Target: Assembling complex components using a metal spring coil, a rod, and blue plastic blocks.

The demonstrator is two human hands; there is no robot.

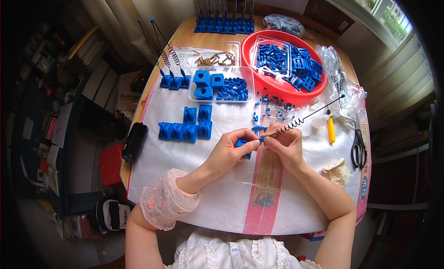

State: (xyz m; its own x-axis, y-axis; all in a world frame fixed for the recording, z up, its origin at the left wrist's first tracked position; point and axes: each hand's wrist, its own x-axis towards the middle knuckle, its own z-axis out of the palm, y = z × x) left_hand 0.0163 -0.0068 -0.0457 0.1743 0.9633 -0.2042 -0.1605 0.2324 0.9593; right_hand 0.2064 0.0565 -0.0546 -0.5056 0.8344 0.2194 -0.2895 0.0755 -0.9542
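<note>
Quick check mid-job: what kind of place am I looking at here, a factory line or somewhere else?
Probably a home room used for piecework assembly, not a factory: a wooden table under a plastic sheet, a red basin of blue plastic parts, and cluttered shelves alongside.

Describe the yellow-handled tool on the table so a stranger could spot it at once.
Start at the big red basin of blue parts at the table's far right. Just below it on the white sheet, right of the right hand, lies the small screwdriver. Its yellow handle sets it apart from the black-handled scissors beside it.
</note>
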